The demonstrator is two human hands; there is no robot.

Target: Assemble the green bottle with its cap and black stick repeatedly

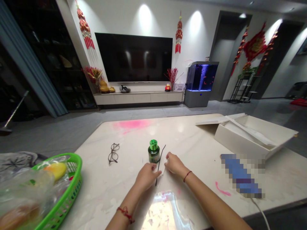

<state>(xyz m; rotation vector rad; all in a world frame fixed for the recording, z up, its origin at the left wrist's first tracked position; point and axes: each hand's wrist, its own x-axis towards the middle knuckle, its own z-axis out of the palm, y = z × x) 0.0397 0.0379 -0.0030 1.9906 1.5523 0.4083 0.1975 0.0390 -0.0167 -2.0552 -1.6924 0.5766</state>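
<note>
A small dark green glass bottle (153,154) with a shiny green cap stands upright near the middle of the marble table. Just right of it lies or leans a thin black stick (162,153), slanting past my left hand (148,175). The fingers of my left hand are closed round part of that stick, in front of the bottle. To the right, my right hand (174,163) has its fingers pinched together, with a thin pale thing at the fingertips too small to name. Thin-framed glasses (113,153) rest left of the bottle.
On the left is a green basket (78,169) with bagged fruit. An open white box (242,137) occupies the table's back right. Before it lies a blurred-out blue object (241,175) with a white cable. Pink stains mark the marble table (96,191).
</note>
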